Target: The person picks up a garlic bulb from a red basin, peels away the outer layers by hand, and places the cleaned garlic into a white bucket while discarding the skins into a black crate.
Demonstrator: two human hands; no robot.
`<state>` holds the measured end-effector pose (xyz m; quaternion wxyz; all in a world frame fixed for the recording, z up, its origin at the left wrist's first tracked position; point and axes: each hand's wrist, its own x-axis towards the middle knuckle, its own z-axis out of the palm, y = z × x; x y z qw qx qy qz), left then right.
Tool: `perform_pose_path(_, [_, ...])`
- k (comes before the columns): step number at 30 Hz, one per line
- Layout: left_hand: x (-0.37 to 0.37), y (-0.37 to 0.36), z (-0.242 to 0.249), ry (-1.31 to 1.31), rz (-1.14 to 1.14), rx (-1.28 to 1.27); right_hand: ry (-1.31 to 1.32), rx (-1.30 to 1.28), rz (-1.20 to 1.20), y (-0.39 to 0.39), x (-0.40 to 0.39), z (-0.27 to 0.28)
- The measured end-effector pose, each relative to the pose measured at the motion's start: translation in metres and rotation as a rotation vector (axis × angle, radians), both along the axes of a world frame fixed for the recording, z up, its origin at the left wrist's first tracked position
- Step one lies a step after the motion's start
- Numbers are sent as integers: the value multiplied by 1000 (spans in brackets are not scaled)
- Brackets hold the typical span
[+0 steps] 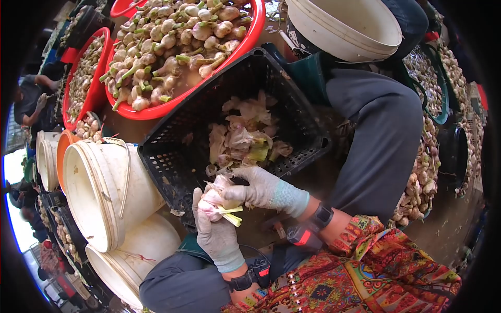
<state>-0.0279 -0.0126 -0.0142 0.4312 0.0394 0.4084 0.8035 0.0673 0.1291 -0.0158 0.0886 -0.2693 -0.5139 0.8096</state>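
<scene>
A garlic bulb point(212, 202) with pinkish skin and a short green-white stem is between my two gloved hands, just above the near corner of the black crate point(172, 180). My left hand point(216, 237) is closed around the bulb from below. From the right, the bent fingers of my right hand point(261, 189) press on the bulb's upper side, the thumb and fingertips at its loose papery skin. Inside the crate lies a heap of peeled garlic skins point(242, 135), some with green bits.
A red tub point(255, 39) full of garlic bulbs stands beyond the crate. White buckets point(112, 193) lie tilted at left; another white bucket point(347, 28) is at upper right. Piled garlic point(420, 182) lies beyond my knee. People are in the left background.
</scene>
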Motion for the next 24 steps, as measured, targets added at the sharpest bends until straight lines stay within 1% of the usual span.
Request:
perform_pose_path(1, [0,-1,1,2,5,10,3,4,1,-4,-1,-2])
perform_pose_path(3, [0,-3,-1,-6,37,23,-93,304,25,-14,-4,-7])
perform_pose_path(4, [-1,-6,-3,-7,44,25,-93,306,31,-16,-4,-7])
perform_pose_path(6, [-4,-9,-5,27,58,-94,-182,431,147,-18,-5,-5])
perform_pose_path(7, [-1,-6,-3,-43,98,-102,-221,605,183,-18,-6,0])
perform_pose_path(8, [-2,-5,-5,-48,102,-110,-225,598,189,-18,-6,0])
perform_pose_path(10, [-2,-6,-9,-85,126,-117,-247,681,140,-19,-7,-2])
perform_pose_path(11, [-3,-6,-12,-146,127,-73,-228,673,111,-19,-7,-6])
perform_pose_path(12, [-3,-6,-12,-150,126,-77,-231,669,112,-18,-6,-6])
perform_pose_path(14, [-3,-4,-11,-143,82,-31,-165,465,96,-14,-5,-5])
perform_pose_path(16, [-3,-6,-8,-180,75,-19,-151,527,81,-14,-6,-5])
perform_pose_path(18, [-5,-11,-5,-210,75,-6,87,28,72,-12,-5,2])
perform_pose_path(19, [-7,-14,-9,-246,65,29,68,-103,130,-9,-1,5])
perform_pose_path(20, [-9,-16,-12,-282,56,67,78,-88,139,-11,1,9])
perform_pose_path(21, [-8,-17,-11,-359,59,128,128,-293,77,-15,2,11])
perform_pose_path(22, [-8,-17,-9,-347,67,147,178,-497,19,-17,2,14])
perform_pose_path(23, [-7,-18,-6,-326,103,107,166,-563,-13,-18,2,16])
perform_pose_path(24, [-7,-16,-1,-308,138,68,174,-548,0,-18,3,15])
